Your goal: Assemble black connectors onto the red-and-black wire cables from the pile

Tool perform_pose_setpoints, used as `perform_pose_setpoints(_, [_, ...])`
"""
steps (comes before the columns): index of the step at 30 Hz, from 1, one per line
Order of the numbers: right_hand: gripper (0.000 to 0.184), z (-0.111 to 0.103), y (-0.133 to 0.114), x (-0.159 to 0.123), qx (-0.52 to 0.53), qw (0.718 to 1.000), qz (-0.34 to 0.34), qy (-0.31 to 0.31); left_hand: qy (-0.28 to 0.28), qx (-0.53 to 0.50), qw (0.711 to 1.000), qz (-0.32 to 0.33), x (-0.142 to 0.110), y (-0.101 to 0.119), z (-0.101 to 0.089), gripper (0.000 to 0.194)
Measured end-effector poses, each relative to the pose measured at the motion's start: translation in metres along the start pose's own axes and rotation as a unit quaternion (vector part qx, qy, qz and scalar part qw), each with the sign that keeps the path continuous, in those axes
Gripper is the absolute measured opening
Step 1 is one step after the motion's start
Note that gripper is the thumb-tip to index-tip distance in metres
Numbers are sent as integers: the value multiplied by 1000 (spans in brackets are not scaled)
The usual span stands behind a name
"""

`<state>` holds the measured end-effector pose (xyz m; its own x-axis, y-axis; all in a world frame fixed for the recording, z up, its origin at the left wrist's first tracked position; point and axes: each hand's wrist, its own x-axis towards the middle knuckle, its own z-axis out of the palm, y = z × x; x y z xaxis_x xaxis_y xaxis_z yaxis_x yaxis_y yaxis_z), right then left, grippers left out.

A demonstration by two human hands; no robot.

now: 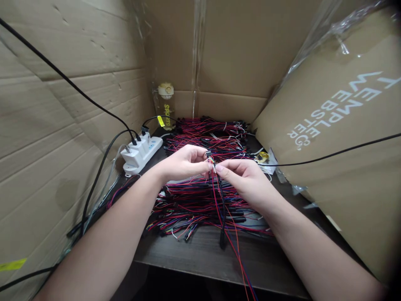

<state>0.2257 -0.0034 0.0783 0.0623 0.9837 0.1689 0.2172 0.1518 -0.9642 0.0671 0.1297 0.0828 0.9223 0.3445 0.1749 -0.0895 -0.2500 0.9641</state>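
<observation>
Around, wire bundles (pixel 203 200) and a power strip (pixel 140 154) crowd the table (pixel 200 259); left hand (pixel 184 162) and right hand (pixel 244 177) pinch a thin red-and-black wire lead (pixel 223 209).

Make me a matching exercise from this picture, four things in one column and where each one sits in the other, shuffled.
Things:
1. power strip
2. printed cardboard box
3. clear bottle
4. wire connector

Places:
A. back corner, against the cardboard wall
B. between the left hand and the right hand
C. left side of the table
D. leaning at the right

Pairs: 1-C, 2-D, 3-A, 4-B
</observation>
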Motion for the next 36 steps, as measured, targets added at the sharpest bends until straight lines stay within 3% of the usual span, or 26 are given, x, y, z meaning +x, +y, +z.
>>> perform_pose_setpoints(7, [32, 1, 1, -1, -156, 985, -48, 51, 22, 22, 999, 4, 2, -4, 3, 18])
perform_pose_setpoints(11, [36, -3, 1, -3, -218, 973, -61, 36, 8, 16, 1000, -6, 3, -8, 5, 21])
perform_pose_setpoints(16, [34, -7, 4, -2, -147, 988, -34, -23, -10, 14, 1000, 6, 3, -11, 5, 21])
perform_pose_setpoints(19, [36, -7, 5, -1, -98, 995, -10, -21, 10, 7, 1000, 12, 2, -12, 5, 20])
perform_pose_setpoints(23, [36, -6, 4, -1, -65, 998, 0, -13, 45, -9, 998, 33, 0, -10, 7, 36])
perform_pose_setpoints(29, [36, -5, 2, -2, -54, 998, 12, 0, 56, -14, 997, 58, -5, -4, 11, 44])
perform_pose_setpoints(33, [35, -5, 2, -3, -52, 999, 2, 14, 73, 44, 994, 63, -6, -4, 12, 45])
perform_pose_setpoints(36, [35, -5, 3, -3, -59, 998, -7, 25, 69, 122, 989, 37, -3, -6, 12, 32])
